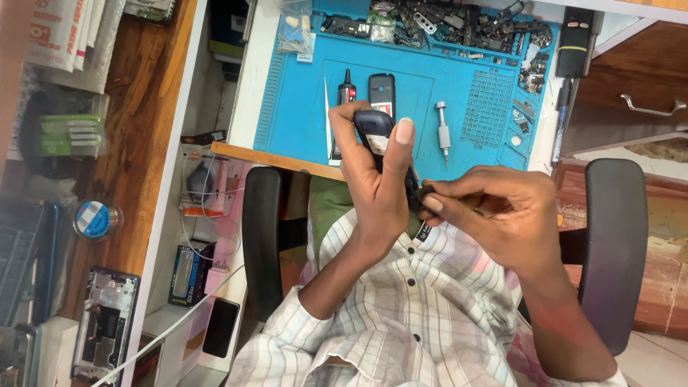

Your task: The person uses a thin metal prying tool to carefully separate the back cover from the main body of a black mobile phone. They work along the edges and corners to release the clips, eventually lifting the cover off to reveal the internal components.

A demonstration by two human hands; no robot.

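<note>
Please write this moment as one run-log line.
left hand grips dark plastic phone | right hand pinches small black piece beside it

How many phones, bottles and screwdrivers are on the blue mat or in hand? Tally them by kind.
Phones: 2 (one on the mat at, one in the left hand)
Black bottle, red cap: 1
Silver screwdriver: 1
Total: 4
</note>
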